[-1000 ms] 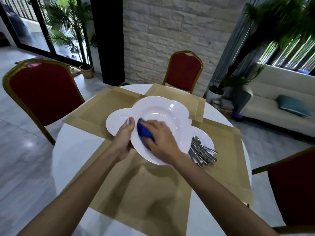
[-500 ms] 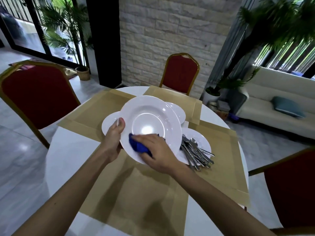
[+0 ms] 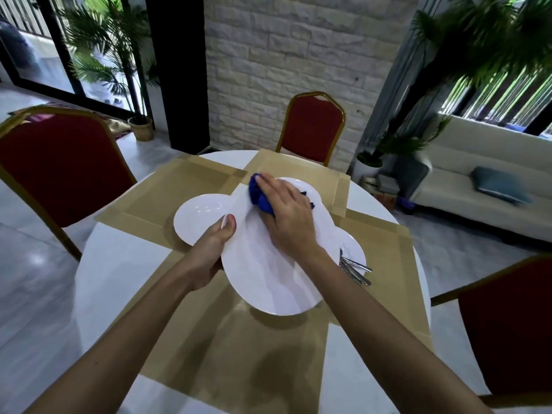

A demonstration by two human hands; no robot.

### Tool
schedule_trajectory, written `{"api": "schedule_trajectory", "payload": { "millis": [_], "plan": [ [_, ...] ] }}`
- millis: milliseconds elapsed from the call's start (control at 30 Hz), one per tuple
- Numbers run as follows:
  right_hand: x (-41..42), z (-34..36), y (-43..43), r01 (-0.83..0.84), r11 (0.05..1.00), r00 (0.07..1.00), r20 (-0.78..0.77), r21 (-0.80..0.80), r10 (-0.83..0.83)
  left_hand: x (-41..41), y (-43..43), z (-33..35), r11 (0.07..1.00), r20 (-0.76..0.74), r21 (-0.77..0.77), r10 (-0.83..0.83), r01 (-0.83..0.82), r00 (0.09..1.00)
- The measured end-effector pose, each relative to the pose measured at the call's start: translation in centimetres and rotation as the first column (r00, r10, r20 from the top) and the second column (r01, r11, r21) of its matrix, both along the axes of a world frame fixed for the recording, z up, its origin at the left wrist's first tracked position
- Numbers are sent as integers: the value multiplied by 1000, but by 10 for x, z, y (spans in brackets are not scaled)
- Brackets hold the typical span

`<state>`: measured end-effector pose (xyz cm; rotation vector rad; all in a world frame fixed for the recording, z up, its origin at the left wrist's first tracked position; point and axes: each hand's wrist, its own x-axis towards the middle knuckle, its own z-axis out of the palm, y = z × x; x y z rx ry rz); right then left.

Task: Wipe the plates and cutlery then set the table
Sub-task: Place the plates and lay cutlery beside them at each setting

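Above the round table I hold a large white plate (image 3: pixel 263 273), tilted toward me. My left hand (image 3: pixel 213 249) grips its left rim, thumb on top. My right hand (image 3: pixel 283 213) presses a crumpled blue cloth (image 3: pixel 260 195) against the plate's far part. Behind the held plate, a second white plate (image 3: pixel 197 218) lies on the left, and the rim of another white plate (image 3: pixel 354 249) shows on the right with several pieces of steel cutlery (image 3: pixel 355 270) on it. A further plate's edge (image 3: pixel 301 185) shows beyond my right hand.
Tan placemats (image 3: pixel 185 186) cover much of the white table (image 3: pixel 119 264). Red chairs with gold frames stand at the left (image 3: pixel 56 168), far side (image 3: pixel 312 128) and right (image 3: pixel 507 330). A cream sofa (image 3: pixel 484 198) and potted plants stand beyond.
The plate has tipped down flatter toward me. My right hand slid the blue cloth from the near left part of the plate up to its far edge. My left hand keeps its grip.
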<state>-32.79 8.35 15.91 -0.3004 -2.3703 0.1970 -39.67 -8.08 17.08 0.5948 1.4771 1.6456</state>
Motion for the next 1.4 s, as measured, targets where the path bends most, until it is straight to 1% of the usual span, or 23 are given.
{"api": "schedule_trajectory", "payload": {
  "millis": [100,167,233,300,367,400,433,500,567,600,667,700,767,800,833,933,1000,1100,1200,1233,1300,1367,1400],
  "plan": [
    [11,-8,21,308,949,951,34,-64,-306,-6,-7,1,999,-41,32,40,-39,998],
    [22,-19,27,405,911,904,183,-73,-387,-9,-9,0,991,-15,65,115,-114,993],
    [33,-37,17,371,928,863,385,-42,-327,-9,-7,-3,978,18,86,192,-193,981],
    [39,-47,-5,231,965,862,485,-120,-146,-8,-1,-7,965,34,83,248,-250,968],
    [42,-43,-32,64,923,865,483,-380,138,-8,6,-11,959,19,46,278,-279,960],
    [44,-37,-43,-7,880,854,455,-476,252,-9,8,-13,959,19,23,283,-283,959],
    [45,-32,-49,-63,862,847,430,-504,314,-9,9,-14,960,37,4,279,-279,960],
    [50,-21,-49,-120,893,875,379,-435,302,-10,10,-14,974,129,18,221,-225,967],
    [55,-3,-40,-49,884,929,305,-465,212,-12,10,-12,975,209,66,194,-212,959],
    [58,9,-33,-11,813,955,234,-582,180,-16,11,-14,967,206,62,231,-248,951],
    [65,33,-19,-52,559,989,34,-827,143,-23,10,-21,929,102,-36,370,-368,924],
    [69,43,-11,-99,455,993,-60,-885,101,-26,8,-27,913,53,-85,405,-400,913],
    [73,59,3,-157,341,987,-161,-927,17,-23,6,-35,928,36,-93,365,-361,930],
    [72,63,9,-152,328,984,-174,-932,-38,-20,6,-38,945,54,-62,325,-322,944],
    [69,63,16,-121,348,979,-169,-930,-112,-18,7,-39,949,74,-16,316,-316,946],
    [63,44,26,56,520,922,-155,-853,-354,-16,9,-30,906,126,124,389,-404,912],
    [60,17,23,141,591,893,-156,-794,-421,-16,12,-25,898,141,163,389,-409,910],
    [54,-16,12,208,742,929,-108,-638,-354,-14,13,-17,915,115,189,341,-357,933],
    [39,-6,4,185,796,937,-140,-576,-319,-9,15,-9,937,-28,170,314,-305,949],
    [34,0,-1,166,846,945,-163,-507,-283,-6,17,-7,942,-75,169,306,-291,949],
    [26,12,-16,61,964,976,-189,-258,-112,0,20,-6,947,-144,180,293,-266,945],
    [24,18,-26,-76,995,992,-104,-69,69,4,20,-7,952,-138,179,273,-247,952],
    [24,18,-25,-98,995,994,-55,-28,96,4,18,-9,952,-123,176,275,-251,954]
  ]
}}
